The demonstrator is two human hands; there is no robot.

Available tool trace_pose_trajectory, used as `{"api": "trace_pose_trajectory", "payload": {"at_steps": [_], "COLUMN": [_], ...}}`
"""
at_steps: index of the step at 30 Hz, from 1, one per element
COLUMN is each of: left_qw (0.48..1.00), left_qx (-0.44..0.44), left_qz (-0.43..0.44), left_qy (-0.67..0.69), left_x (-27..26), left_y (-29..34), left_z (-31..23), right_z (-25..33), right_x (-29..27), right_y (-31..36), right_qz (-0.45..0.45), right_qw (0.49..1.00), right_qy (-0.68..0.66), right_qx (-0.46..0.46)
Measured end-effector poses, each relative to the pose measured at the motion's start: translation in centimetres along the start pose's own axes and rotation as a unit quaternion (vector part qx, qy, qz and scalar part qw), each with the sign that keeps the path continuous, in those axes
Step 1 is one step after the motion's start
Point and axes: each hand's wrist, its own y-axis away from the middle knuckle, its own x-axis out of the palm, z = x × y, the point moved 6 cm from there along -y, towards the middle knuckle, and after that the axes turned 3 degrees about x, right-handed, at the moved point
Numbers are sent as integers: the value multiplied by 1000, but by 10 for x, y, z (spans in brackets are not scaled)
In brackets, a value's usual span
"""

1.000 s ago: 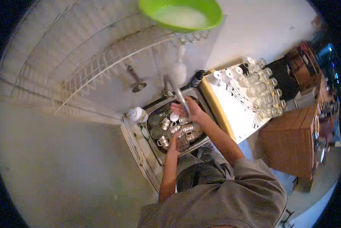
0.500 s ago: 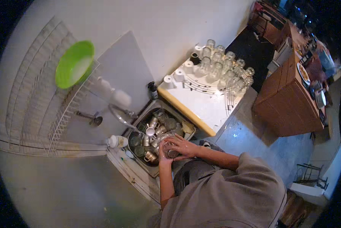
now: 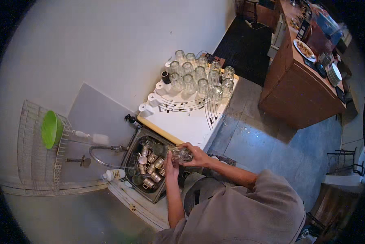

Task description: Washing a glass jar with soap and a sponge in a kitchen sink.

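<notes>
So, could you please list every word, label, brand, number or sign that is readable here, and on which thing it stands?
No words or numbers can be read.
White bottle: its label is too small to read.
White tabletop: musical notes, no readable words.
Held glass: no text visible.

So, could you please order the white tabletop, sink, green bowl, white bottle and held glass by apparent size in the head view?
White tabletop
Sink
Green bowl
White bottle and held glass: too alike to rank, the glass being partly covered.
</notes>
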Motion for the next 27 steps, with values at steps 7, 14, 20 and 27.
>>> {"api": "trace_pose_trajectory", "payload": {"at_steps": [7,14,20,27], "left_qw": [984,974,987,991], "left_qx": [-81,-135,-139,-80], "left_qz": [110,27,-82,-106], "left_qy": [112,182,21,19], "left_x": [31,-1,-65,-90], "left_y": [23,17,-9,3], "left_z": [22,51,70,24], "right_z": [11,0,-27,-69], "right_x": [-27,4,15,-48], "right_y": [18,10,-4,-70], "right_qz": [36,124,108,-50], "right_qw": [996,990,985,984], "right_qy": [-58,64,58,140], "right_qx": [63,33,125,95]}}
